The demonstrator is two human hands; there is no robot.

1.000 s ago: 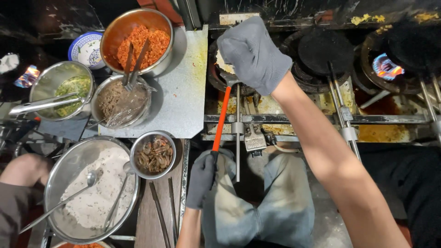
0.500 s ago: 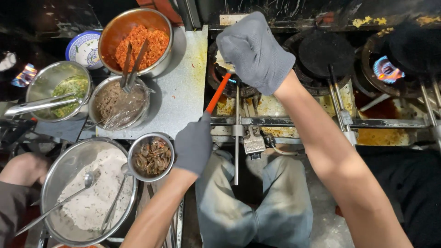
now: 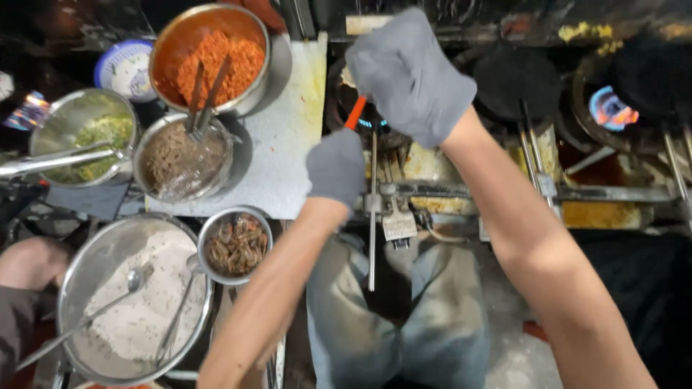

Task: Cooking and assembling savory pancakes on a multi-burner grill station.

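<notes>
Mid-frame, the gloved left hand (image 3: 336,169) grips an orange-handled utensil (image 3: 355,114); the gloved right hand (image 3: 411,72) is clenched over the burner pan (image 3: 339,101), contents hidden.

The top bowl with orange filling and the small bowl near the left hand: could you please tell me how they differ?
The orange bowl is larger and sits at the far end of the grey board; the small bowl sits nearer the person, beside the left hand. The orange bowl holds orange shreds with two utensils stuck in; the small bowl holds brown pieces and no utensil. Both are round metal bowls.
</notes>
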